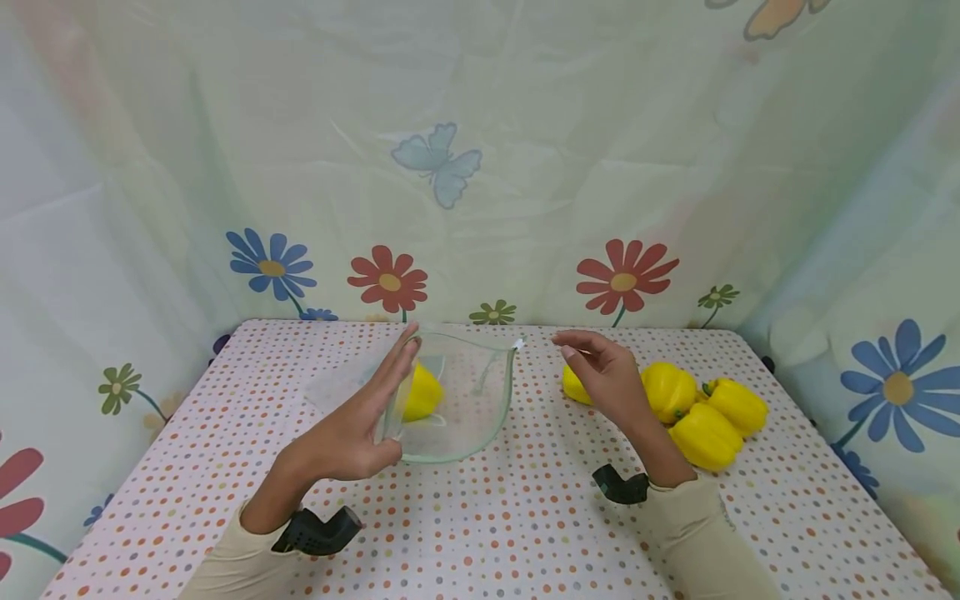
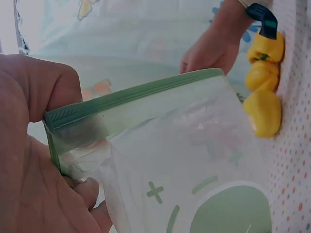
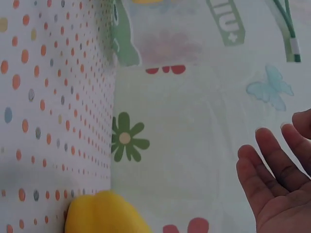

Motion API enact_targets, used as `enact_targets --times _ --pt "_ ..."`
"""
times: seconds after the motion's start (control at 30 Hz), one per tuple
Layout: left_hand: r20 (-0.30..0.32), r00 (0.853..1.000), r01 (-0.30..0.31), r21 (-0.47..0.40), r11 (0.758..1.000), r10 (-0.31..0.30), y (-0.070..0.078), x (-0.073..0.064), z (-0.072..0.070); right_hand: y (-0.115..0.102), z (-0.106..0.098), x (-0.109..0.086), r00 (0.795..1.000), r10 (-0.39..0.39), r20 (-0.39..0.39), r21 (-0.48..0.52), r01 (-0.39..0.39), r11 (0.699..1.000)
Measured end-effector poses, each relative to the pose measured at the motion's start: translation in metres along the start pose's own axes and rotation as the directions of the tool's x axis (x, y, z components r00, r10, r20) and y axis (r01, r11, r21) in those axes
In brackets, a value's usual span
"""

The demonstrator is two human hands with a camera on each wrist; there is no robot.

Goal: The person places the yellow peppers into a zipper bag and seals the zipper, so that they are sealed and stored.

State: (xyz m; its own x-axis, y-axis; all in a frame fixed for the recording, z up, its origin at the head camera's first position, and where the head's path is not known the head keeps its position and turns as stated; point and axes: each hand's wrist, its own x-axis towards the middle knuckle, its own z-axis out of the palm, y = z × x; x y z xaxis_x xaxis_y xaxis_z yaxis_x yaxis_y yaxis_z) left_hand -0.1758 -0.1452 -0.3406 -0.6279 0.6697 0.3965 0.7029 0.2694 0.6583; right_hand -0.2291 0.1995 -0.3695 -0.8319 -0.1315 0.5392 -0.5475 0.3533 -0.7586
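My left hand (image 1: 356,429) holds a clear zip bag (image 1: 468,421) by its left side, the mouth spread wide and facing me. One yellow bell pepper (image 1: 425,393) shows inside the bag. In the left wrist view the green zip strip (image 2: 141,98) runs from between the thumb and fingers across to the far corner. A white slider (image 1: 519,343) sits at the bag's upper right corner. To the right, my right hand (image 1: 611,379) hovers with loosely bent fingers and nothing in them. Behind it, a pepper (image 1: 575,387) is partly hidden.
More yellow bell peppers (image 1: 708,435) lie grouped on the right of the table, beside the right wrist. A dotted cloth (image 1: 480,533) covers the table. Behind stands a hanging sheet (image 1: 525,225) printed with flowers and butterflies. Each wrist carries a black camera mount (image 1: 322,532).
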Motion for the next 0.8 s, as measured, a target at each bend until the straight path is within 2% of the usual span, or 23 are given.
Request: enact_targets --times 0.27,0.43,0.57,0.7,0.8 --pt "0.009 1.0 -0.015 0.031 0.999 0.015 0.004 -0.001 -0.003 0.028 -0.021 0.003 0.988 0.152 0.035 -0.171 -0.144 0.975" --pt "-0.002 0.999 -0.051 0.027 0.998 0.051 0.001 0.0 -0.003 0.043 -0.029 0.003 0.965 0.254 0.064 -0.218 -0.234 0.947" --pt "-0.014 0.997 -0.072 0.021 0.997 0.073 -0.002 0.0 -0.002 0.052 -0.032 0.002 0.951 0.304 0.06 -0.276 -0.277 0.92" --pt "-0.003 0.999 -0.052 0.013 0.999 0.052 -0.002 0.0 -0.003 0.059 -0.035 0.0 0.935 0.353 0.043 -0.324 -0.321 0.89" --pt "0.009 0.999 -0.033 0.006 0.999 0.033 -0.002 0.0 -0.003 0.063 -0.037 -0.001 0.921 0.386 0.053 -0.319 -0.35 0.881"
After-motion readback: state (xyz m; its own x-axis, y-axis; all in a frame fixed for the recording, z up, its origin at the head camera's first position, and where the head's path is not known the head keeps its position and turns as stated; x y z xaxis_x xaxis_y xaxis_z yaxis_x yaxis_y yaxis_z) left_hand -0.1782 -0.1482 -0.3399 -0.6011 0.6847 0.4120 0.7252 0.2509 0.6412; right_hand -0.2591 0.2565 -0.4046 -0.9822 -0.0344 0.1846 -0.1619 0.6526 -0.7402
